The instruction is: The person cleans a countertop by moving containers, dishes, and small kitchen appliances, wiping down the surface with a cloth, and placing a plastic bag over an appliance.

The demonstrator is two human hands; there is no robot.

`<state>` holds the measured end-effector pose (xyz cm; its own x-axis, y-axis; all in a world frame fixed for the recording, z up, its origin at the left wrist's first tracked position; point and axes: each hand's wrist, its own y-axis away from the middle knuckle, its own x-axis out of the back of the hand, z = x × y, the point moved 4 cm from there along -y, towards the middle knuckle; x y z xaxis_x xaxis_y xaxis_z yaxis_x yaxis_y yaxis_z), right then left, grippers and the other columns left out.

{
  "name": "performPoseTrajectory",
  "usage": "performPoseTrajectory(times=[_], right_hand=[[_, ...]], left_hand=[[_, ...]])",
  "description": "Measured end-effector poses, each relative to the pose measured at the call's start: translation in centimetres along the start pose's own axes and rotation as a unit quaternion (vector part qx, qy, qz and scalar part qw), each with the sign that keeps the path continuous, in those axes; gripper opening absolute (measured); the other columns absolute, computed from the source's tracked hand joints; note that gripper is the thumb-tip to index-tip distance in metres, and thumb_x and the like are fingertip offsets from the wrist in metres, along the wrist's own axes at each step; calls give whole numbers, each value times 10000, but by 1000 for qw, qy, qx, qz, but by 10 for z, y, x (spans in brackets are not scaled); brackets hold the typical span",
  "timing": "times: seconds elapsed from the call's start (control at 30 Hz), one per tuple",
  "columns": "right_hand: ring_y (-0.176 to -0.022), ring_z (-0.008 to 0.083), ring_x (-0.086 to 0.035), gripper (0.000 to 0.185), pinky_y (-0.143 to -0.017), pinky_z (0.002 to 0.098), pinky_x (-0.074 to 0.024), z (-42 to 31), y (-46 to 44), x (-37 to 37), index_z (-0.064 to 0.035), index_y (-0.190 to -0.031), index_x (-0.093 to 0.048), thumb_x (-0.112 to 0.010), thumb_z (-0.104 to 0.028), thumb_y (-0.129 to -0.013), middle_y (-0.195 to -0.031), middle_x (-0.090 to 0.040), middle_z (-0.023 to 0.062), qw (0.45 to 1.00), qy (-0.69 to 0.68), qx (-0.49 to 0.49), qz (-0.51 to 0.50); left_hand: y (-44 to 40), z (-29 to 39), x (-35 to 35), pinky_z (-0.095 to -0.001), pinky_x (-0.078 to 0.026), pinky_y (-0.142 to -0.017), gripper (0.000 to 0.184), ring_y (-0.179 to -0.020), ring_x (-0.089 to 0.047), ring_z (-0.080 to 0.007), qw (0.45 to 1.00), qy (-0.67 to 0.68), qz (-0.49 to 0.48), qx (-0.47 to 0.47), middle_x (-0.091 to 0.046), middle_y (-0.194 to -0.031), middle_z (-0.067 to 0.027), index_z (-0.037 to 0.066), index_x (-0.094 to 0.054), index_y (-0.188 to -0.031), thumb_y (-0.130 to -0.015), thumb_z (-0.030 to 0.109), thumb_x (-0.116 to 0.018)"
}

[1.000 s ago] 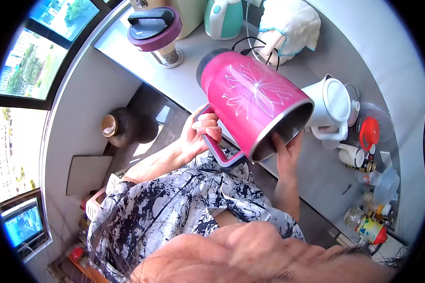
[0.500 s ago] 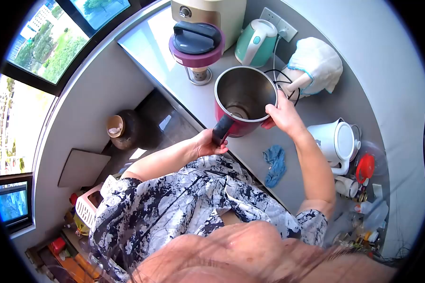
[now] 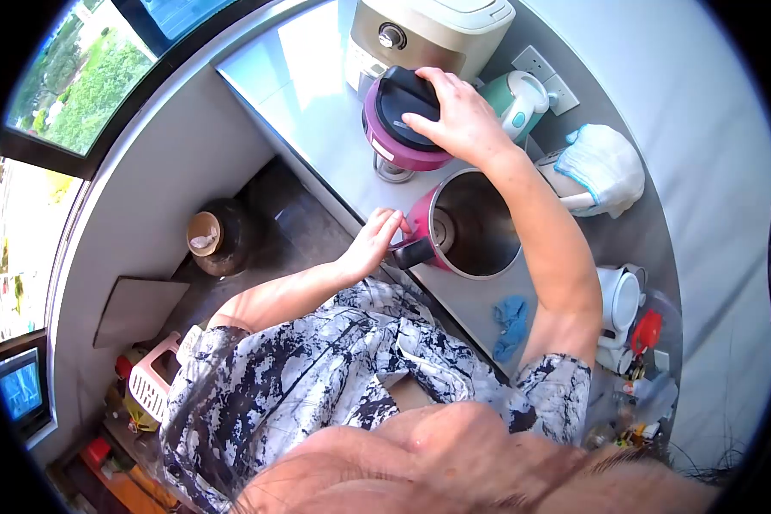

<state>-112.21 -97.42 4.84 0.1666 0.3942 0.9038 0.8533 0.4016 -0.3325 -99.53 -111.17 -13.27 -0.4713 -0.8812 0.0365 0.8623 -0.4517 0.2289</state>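
Observation:
My right hand (image 3: 463, 116) grips the black handle on the soymilk maker lid (image 3: 398, 116), a purple-rimmed head with a metal guard (image 3: 392, 168) beneath it. The lid tilts slightly, and I cannot tell whether it still rests on the counter. Below it is the matching magenta jug (image 3: 478, 230), its steel inside bare and its mouth turned toward the right. Beside the jug's black handle (image 3: 415, 252), my left hand (image 3: 375, 243) has its fingers stretched out, their tips touching the jug wall. My right forearm hides part of the jug's rim.
Behind the lid stands a beige appliance with a knob (image 3: 428, 38). A green kettle (image 3: 516, 103) and a cloth-covered item (image 3: 604, 171) line the wall under the sockets (image 3: 546, 79). A blue cloth (image 3: 511, 327) lies near the counter's front edge, with a white pitcher (image 3: 618, 300) farther right.
My right hand has left the jug's rim and taken hold of the lid's handle, tilting the lid. My left hand has loosened from the jug's handle, and the jug has turned and tipped rightward.

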Motion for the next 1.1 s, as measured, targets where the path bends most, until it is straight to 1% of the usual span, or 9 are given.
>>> performPoseTrajectory(times=[0.13, 0.23, 0.33, 0.37, 0.4, 0.47, 0.6, 0.7, 1.1], right_hand=[[-876, 354, -691, 514, -811, 424, -550, 17, -11, 4, -81, -1108, -660, -684, -516, -836, -920, -724, 142, 993, 56, -102, -23], [-851, 301, -702, 489, -782, 383, -546, 39, 5, 20, -61, -1036, -694, -735, -491, -806, -916, -722, 140, 996, -11, -93, 15], [-883, 300, -703, 519, -789, 382, -558, 47, 26, 54, -70, -1084, -696, -769, -483, -778, -928, -724, 143, 992, -57, -107, 45], [-876, 260, -704, 477, -776, 345, -551, 44, 30, 73, -58, -1087, -693, -770, -431, -799, -929, -725, 124, 988, -83, -121, 44], [-870, 220, -704, 435, -764, 308, -543, 38, 36, 93, -46, -1091, -691, -771, -378, -821, -931, -727, 105, 984, -109, -135, 46], [-769, 52, -603, 296, -726, 233, -497, 24, 48, 134, -4, -1047, -680, -759, -230, -872, -855, -686, -5, 970, -194, -112, 91], [-586, 4, -460, 288, -512, 201, -311, 7, 92, 229, -28, -1112, -675, -734, -197, -886, -781, -598, -75, 956, -160, -196, 151], [-851, 108, -651, 308, -760, 214, -483, -17, 122, 277, -25, -1096, -683, -753, -218, -867, -954, -691, 23, 964, -129, -174, 154], [-750, 46, -579, 166, -696, 210, -458, -5, 164, 196, -18, -888, -656, -788, -83, -811, -789, -645, -27, 951, -181, -246, 41]], left_hand=[[7, 37, -45, -283, -469, -755, 472, -803, -533, -94, 977, -36, -205, -56, -614, -833, -37, -10, -616, -1009, -1008, 452, -520], [4, 55, -61, -291, -427, -559, 365, -624, -488, -72, 972, -86, -186, -112, -557, -671, -6, -9, -624, -995, -962, 354, -636], [-6, 58, -59, -275, -413, -534, 348, -595, -473, -61, 973, -77, -183, -120, -534, -636, 7, -9, -634, -958, -949, 338, -650], [-8, 58, -57, -371, -465, -577, 430, -569, -563, -224, 973, -87, -187, -104, -584, -642, -141, -19, -635, -942, -919, 411, -651], [-11, 58, -55, -374, -468, -580, 443, -570, -562, -226, 972, -90, -182, -116, -587, -639, -137, -23, -635, -958, -909, 417, -660], [-18, 56, -49, -375, -469, -577, 457, -566, -562, -225, 971, -109, -186, -107, -586, -633, -128, -29, -635, -971, -896, 420, -672], [-31, 63, -33, -266, -413, -530, 359, -590, -512, -68, 971, -81, -210, -76, -584, -645, 0, 1, -663, -930, -887, 355, -698], [-45, 74, -17, -233, -367, -528, 274, -607, -450, -37, 968, -70, -214, -111, -505, -666, 60, 31, -650, -889, -887, 299, -708], [-60, 73, -11, -251, -333, -505, 294, -581, -411, -43, 955, -103, -246, -130, -448, -628, 56, 48, -623, -830, -889, 328, -692]])
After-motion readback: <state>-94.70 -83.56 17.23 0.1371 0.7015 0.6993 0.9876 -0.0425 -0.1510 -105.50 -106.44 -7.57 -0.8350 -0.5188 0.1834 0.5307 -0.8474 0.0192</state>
